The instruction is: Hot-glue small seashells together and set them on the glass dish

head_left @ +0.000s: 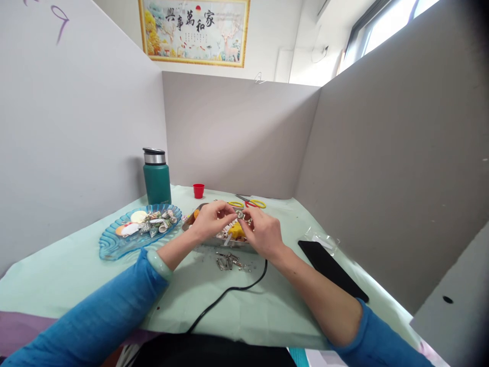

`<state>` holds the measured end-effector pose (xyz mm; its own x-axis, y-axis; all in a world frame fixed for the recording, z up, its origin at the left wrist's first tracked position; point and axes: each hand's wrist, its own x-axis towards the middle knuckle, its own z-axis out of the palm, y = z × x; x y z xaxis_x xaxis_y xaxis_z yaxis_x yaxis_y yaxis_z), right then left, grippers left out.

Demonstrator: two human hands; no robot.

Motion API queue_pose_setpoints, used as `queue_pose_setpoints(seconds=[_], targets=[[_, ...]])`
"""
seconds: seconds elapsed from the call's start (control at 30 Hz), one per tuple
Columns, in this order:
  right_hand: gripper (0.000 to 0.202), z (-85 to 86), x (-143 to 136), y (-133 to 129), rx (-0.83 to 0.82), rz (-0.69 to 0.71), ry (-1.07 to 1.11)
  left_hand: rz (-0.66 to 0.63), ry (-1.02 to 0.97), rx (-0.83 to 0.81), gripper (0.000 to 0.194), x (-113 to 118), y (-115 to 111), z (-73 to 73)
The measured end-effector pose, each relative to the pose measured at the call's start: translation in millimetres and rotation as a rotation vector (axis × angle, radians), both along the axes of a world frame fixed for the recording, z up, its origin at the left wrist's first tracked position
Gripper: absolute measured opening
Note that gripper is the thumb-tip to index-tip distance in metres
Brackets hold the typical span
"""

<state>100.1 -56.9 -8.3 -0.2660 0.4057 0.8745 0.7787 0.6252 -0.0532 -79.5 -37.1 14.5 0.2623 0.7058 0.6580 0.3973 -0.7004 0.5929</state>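
Both my hands meet above a shallow metal tray [240, 244]. Between their fingertips is a small, shiny greyish shell-like piece [240, 214], too small to name surely. My left hand [212, 220] pinches it from the left, thumb and index finger close together. From the right, my right hand [264, 232] grips it with bent fingers. Inside the tray, partly hidden by my hands, are a yellow star-shaped piece [237, 230], an orange piece [196, 214] and small pale bits. A pile of small silvery metal fittings [229, 261] lies on the cloth just in front of the tray.
At left, a blue scalloped plate [110, 250] holds several shells [158, 222]; behind it stands a green bottle [157, 181]. A red cup [198, 191] and scissors [257, 204] lie farther back. A black cable [229, 289] crosses the front. A black flat object [332, 270] and clear plastic bag [323, 239] lie right.
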Motion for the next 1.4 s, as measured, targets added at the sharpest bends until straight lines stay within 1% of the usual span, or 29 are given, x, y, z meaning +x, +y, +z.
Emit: queue_pose_setpoints(seconds=[0.07,0.13,0.23,0.3,0.37,0.47,0.53,0.6,0.77,0.87,0.97,1.13,1.27,1.4], targets=[[0.013,-0.3,-0.8,0.6,0.040,-0.014,-0.036,0.031,0.063,0.096,0.012,1.0,-0.5,-1.7],[0.012,-0.7,-1.5,0.9,0.069,-0.030,-0.064,0.040,0.098,0.148,0.010,1.1,-0.2,-3.6],[0.012,-0.7,-2.1,-0.1,0.087,-0.045,-0.090,0.049,0.112,0.142,0.009,0.6,1.1,-5.5],[0.013,0.2,-2.0,-1.4,0.082,-0.029,-0.086,0.058,0.107,0.113,0.010,-0.6,2.8,-6.0],[0.016,1.5,-1.4,-2.4,0.066,-0.004,-0.057,0.069,0.107,0.097,0.010,-2.9,5.4,-5.8],[0.020,3.1,1.0,-1.8,0.031,0.011,0.011,0.080,0.111,0.122,0.010,-7.7,10.1,-4.5],[0.021,3.5,3.1,-0.1,0.003,0.007,0.057,0.062,0.089,0.128,0.011,-10.6,13.0,-2.9],[0.020,3.4,5.1,1.7,-0.029,-0.001,0.098,0.012,0.021,0.068,0.012,-12.7,14.7,-0.8],[0.017,2.8,8.2,4.5,-0.094,-0.014,0.146,-0.205,-0.313,-0.305,0.020,-16.0,12.8,5.6],[0.017,3.2,8.2,4.4,-0.097,-0.002,0.148,-0.299,-0.456,-0.457,0.026,-17.7,9.4,8.2],[0.017,4.5,6.9,2.3,-0.090,0.053,0.151,-0.342,-0.484,-0.518,0.027,-17.7,7.5,8.3],[0.016,5.3,5.3,-1.4,-0.079,0.183,0.118,-0.354,-0.444,-0.544,0.022,-15.0,6.9,6.0],[0.015,3.2,6.5,1.2,-0.073,0.174,0.117,-0.361,-0.477,-0.573,0.023,-13.7,6.9,5.8],[0.017,1.7,8.0,4.6,-0.075,0.145,0.122,-0.412,-0.542,-0.646,0.025,-14.3,7.2,6.3]])
